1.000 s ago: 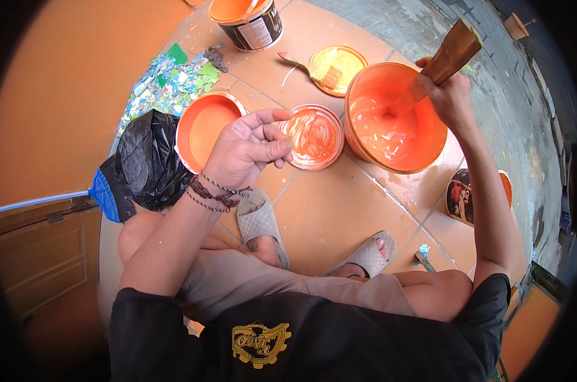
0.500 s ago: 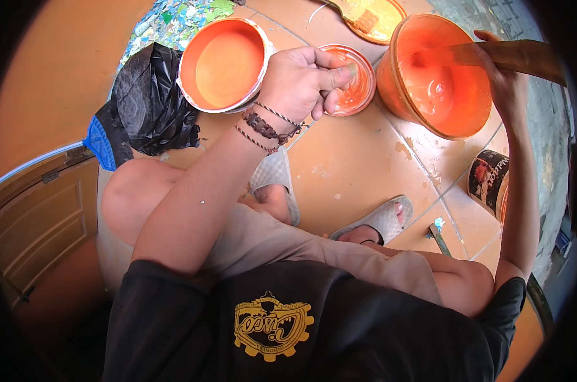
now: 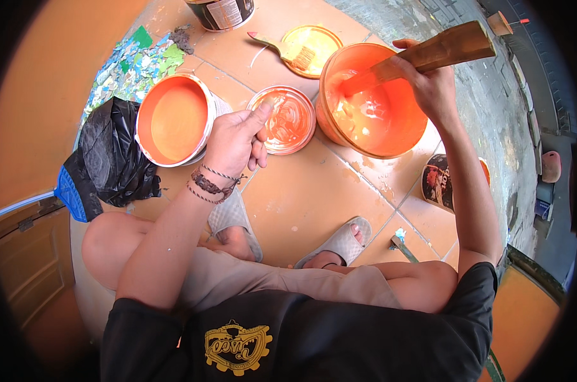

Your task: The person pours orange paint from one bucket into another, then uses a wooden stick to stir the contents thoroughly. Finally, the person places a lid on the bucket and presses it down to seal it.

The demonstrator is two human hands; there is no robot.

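Observation:
My right hand [image 3: 435, 89] grips a flat wooden stick [image 3: 460, 44], which slants down into a large orange bucket [image 3: 336, 121] of glossy orange paint. My left hand [image 3: 237, 137] is closed, thumb against bent fingers, raised between a white-rimmed pail [image 3: 174, 118] of smooth orange paint and a round lid [image 3: 292, 127] smeared with orange; I cannot make out whether anything is pinched in it. Behind them, a brush [image 3: 301, 58] with orange bristles rests on a yellow-coated lid [image 3: 320, 39].
Tiled floor [image 3: 320, 197] holds paint flakes [image 3: 126, 70], a black bag [image 3: 113, 153], a blue-headed tool [image 3: 69, 194], a dark can [image 3: 228, 16] at the back, a labelled can [image 3: 436, 178] at right and a scraper [image 3: 409, 251] beside my slippered feet [image 3: 339, 245]. An orange wall is left.
The stick in my right hand swung flatter half a second ago and now slants upward to the right again. My closed left hand shifts slightly as the whole view moves.

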